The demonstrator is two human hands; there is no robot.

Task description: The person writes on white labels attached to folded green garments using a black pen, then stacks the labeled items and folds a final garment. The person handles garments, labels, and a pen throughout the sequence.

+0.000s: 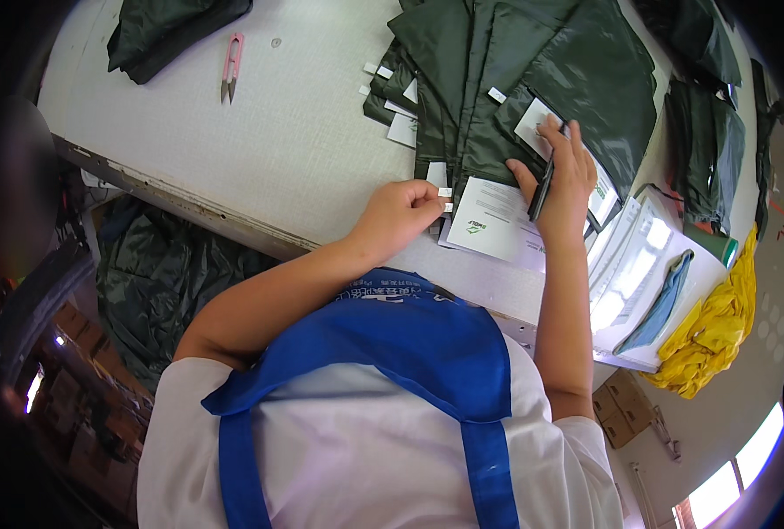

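Note:
My left hand pinches a small white label at the near edge of the dark green garments. A second little label shows just below its fingertips. In my right hand a black pen lies slanted between thumb and fingers, while the fingertips rest over a white card on the garments. Between the two hands lies a white printed card with a small green mark. More white tags stick out along the left side of the layered garments.
Pink thread snips lie left of the pile, near a dark folded garment. To the right are papers in clear sleeves, a blue cloth strip and bunched yellow fabric. Dark fabric hangs below the table edge.

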